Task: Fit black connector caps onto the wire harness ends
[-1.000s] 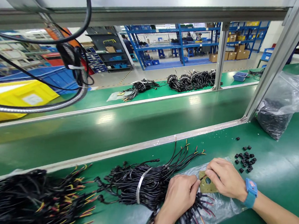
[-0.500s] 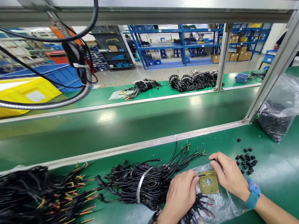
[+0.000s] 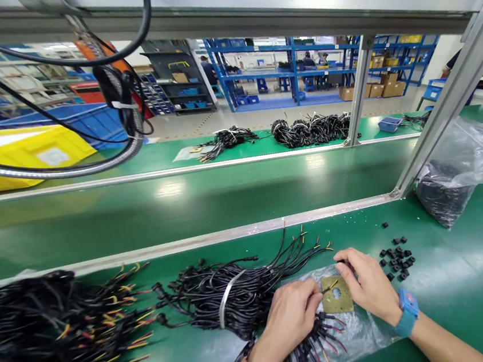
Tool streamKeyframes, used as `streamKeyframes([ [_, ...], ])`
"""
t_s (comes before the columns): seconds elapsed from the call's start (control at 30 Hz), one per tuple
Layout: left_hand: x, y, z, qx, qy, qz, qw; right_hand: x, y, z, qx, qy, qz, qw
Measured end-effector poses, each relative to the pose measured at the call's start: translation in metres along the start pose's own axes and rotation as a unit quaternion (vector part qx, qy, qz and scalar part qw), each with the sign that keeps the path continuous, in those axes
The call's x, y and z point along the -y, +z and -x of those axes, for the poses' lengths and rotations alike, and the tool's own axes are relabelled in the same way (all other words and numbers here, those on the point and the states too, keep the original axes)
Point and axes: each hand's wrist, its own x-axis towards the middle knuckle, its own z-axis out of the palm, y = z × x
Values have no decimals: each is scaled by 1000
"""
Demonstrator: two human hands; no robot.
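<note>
My left hand [image 3: 293, 310] is closed on a black cable [image 3: 327, 288], whose thin stripped end points over a small tan square plate [image 3: 343, 300] with a hole in it. Above the plate's right side, my right hand [image 3: 366, 283] pinches a small black part at its fingertips; most of it is hidden. Under my left hand lie short black cable ends [image 3: 314, 344] with red and yellow wires. A bundle of black cables [image 3: 216, 293], tied with a white band, sits just left of that hand. The plate rests on a clear plastic sheet [image 3: 363, 335].
Several loose black pieces [image 3: 397, 258] lie beyond my right hand. A clear bag [image 3: 447, 191] of black parts leans by a metal post [image 3: 441, 110]. At the lower left is another cable pile [image 3: 37, 315]. A metal rail [image 3: 235, 237] crosses the green bench.
The cable end in my left hand has tilted upward over the plate. My right hand has shifted slightly left, still pinching the small black part.
</note>
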Motion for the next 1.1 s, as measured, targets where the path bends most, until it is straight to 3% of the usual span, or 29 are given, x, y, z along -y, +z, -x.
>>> streamKeyframes([
  [0.5,-3,3,-2,-5,-8,-113,994,-1,2,1,3,-8,7,1000],
  [0.6,-2,8,-1,-48,-14,-83,995,-2,1,0,3,-3,2,1000],
  [0.8,2,17,1,-196,-35,77,977,-5,-2,-2,-7,46,-30,998],
  [1.1,3,18,2,-231,-40,127,964,-5,1,-3,67,120,-207,969],
])
